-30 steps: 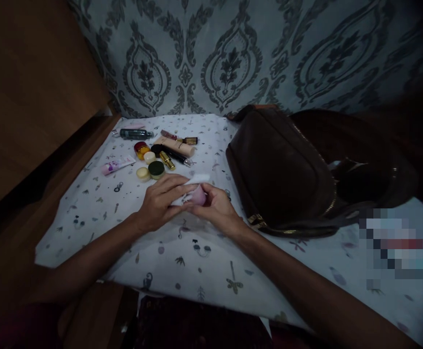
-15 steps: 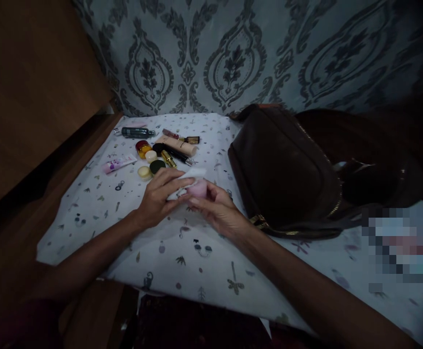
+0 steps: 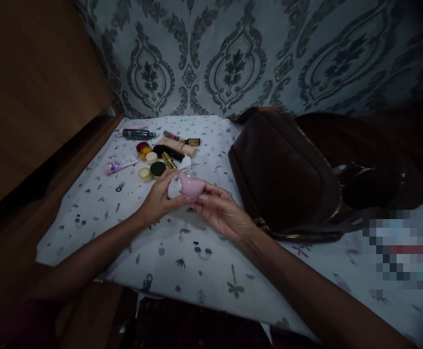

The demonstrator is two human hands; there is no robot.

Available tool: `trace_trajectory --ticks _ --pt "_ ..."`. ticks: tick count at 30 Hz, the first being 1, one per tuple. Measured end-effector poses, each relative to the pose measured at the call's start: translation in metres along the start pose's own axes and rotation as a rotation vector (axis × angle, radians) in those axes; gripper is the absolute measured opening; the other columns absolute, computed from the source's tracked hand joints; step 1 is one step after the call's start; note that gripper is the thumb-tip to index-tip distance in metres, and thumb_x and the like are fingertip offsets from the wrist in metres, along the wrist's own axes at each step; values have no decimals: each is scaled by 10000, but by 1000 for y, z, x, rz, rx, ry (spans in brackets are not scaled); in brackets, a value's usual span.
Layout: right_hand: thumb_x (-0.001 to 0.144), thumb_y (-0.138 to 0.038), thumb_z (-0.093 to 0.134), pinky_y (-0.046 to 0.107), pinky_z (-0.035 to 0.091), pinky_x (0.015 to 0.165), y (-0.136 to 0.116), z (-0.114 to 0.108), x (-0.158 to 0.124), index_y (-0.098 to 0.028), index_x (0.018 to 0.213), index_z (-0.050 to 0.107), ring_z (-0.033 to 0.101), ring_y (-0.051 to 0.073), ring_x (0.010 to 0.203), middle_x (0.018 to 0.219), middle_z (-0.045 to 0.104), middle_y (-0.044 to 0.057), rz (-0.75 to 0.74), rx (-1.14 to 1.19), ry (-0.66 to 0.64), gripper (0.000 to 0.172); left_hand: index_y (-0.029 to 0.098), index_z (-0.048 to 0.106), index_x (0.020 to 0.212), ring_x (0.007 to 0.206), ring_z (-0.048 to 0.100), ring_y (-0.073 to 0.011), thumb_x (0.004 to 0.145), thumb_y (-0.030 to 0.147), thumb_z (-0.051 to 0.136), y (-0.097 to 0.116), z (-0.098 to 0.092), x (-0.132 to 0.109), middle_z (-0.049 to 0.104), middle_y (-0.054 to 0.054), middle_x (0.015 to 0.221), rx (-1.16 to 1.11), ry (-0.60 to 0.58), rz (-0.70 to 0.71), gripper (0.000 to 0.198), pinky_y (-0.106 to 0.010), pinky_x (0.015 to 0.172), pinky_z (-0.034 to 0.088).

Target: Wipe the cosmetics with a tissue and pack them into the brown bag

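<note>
Between my hands is a small, smooth pink item (image 3: pixel 192 187), with a crumpled white tissue (image 3: pixel 175 188) against its left side. My left hand (image 3: pixel 158 196) is closed around the tissue and the item's left part. The fingertips of my right hand (image 3: pixel 224 211) pinch the pink item from the right and below. Just beyond my left fingers are a dark-lidded jar (image 3: pixel 158 169), a cream-coloured jar (image 3: pixel 145 174) and a gold tube (image 3: pixel 168 160). A white wisp of tissue (image 3: pixel 185 162) sticks up behind the pink item.
A dark brown bag (image 3: pixel 280 169) lies open on the right of the patterned white cloth (image 3: pixel 196 271). Toward the back left lie a dark green bottle (image 3: pixel 136 134), a beige tube (image 3: pixel 178 146) and a pink-white tube (image 3: pixel 119 165). A wooden panel (image 3: pixel 40 82) stands at left.
The white tissue has been drawn back to the left, so more of the pink item shows. My right hand has turned slightly, its fingers lower on the item.
</note>
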State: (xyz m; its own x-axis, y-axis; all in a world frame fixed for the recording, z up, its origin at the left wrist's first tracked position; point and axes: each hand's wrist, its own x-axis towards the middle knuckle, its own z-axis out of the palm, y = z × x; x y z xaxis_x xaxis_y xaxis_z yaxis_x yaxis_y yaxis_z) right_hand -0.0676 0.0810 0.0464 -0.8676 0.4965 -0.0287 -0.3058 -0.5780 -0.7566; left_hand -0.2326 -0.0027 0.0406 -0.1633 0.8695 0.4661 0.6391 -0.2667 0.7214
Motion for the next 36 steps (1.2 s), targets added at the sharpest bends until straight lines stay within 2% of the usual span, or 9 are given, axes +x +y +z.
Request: trace_trajectory --ticks 5,11,18,20,22,24,26,30,36 --pt "680 -123 739 248 556 831 2 0 0 -198 1047 705 668 151 906 978 729 26 16 39 -34 377 170 537 1336 1164 559 -302 688 631 756 -1 2 -1 581 -133 1238 50 -1 1 825 -427 1010 453" --pt "749 -192 748 312 547 896 4 -3 -2 -260 1179 645 686 135 869 997 729 -4 56 109 26 447 178 535 1368 1153 578 -279 830 506 688 1 -4 0 619 -139 1257 26 -21 90 649 -417 1004 461" --pt "706 -295 840 331 574 806 13 -8 1 -206 955 596 734 179 821 842 744 7 78 44 82 360 195 595 1326 1152 576 -233 977 319 511 5 -10 2 644 -124 1237 49 3 214 380 -404 1005 453" --pt "687 -307 857 303 579 760 15 -8 2 -196 932 584 732 167 784 812 746 9 86 30 117 384 202 590 1330 1151 569 -235 975 329 516 5 -8 1 640 -122 1215 111 -19 268 385 -403 994 458" --pt "677 -319 865 282 582 728 17 -7 1 -192 935 587 719 145 731 779 741 -2 84 28 144 400 199 551 1368 1160 554 -261 914 442 602 4 -6 -1 606 -136 1235 184 -53 297 518 -415 986 465" --pt "676 -340 865 272 584 713 17 -5 1 -190 975 603 708 134 708 789 739 -5 77 16 143 425 197 495 1411 1185 531 -294 821 546 679 1 -3 -3 563 -153 1271 252 -81 285 710 -433 984 469" --pt "664 -387 866 276 588 687 16 -4 1 -190 1007 625 705 142 708 822 743 4 79 -8 104 463 200 454 1432 1193 526 -298 801 546 701 -1 -2 -3 549 -156 1276 285 -87 259 761 -429 974 477" --pt "687 -502 819 278 584 638 12 -3 0 -195 927 667 691 155 723 810 732 7 83 -17 64 419 193 470 1394 1123 581 -264 811 462 729 0 -4 -1 596 -136 1221 196 -35 243 692 -393 945 494" --pt "682 -408 846 231 551 624 11 -6 1 -213 904 691 661 123 718 833 715 -22 -2 -5 136 333 177 585 1273 1085 617 -232 861 370 695 9 -8 2 655 -111 1166 37 -77 181 469 -368 940 493"
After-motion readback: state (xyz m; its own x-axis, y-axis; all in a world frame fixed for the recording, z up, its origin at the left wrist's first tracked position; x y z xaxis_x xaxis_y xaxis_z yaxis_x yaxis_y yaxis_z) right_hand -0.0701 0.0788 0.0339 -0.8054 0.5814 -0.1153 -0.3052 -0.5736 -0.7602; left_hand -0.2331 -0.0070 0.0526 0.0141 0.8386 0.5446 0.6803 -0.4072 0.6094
